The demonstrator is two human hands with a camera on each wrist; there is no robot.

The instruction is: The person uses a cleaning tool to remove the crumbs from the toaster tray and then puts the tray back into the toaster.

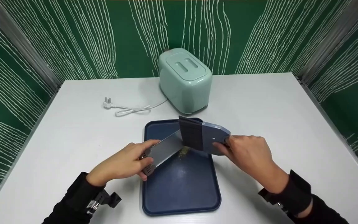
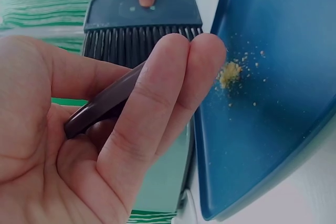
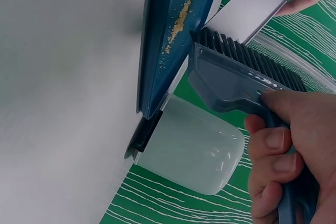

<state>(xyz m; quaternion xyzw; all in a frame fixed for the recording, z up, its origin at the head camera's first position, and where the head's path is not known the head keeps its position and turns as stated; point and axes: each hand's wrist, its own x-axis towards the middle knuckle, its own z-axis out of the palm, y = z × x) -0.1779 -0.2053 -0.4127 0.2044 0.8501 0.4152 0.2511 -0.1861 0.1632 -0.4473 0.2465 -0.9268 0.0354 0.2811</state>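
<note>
My left hand [image 1: 129, 160] pinches the slotted end of a flat grey metal crumb tray [image 1: 166, 148], which slants down over a blue serving tray [image 1: 182, 193]. The handle of a blue hand brush [image 3: 236, 77] is gripped by my right hand [image 1: 250, 152]. Its black bristles [image 1: 192, 133] point left and overlap the far end of the crumb tray in the head view. Below them, a small heap of yellowish crumbs [image 2: 230, 75] lies on the blue tray, with loose bits scattered round it. Curled fingers partly hide the brush handle.
A mint-green toaster [image 1: 185, 87] stands behind the blue tray on the white table [image 1: 259, 105]. Its white cord [image 1: 135, 109] lies bundled to the left, ending in a plug [image 1: 107, 103]. Green walls [image 1: 197, 37] with white streaks enclose the back and sides.
</note>
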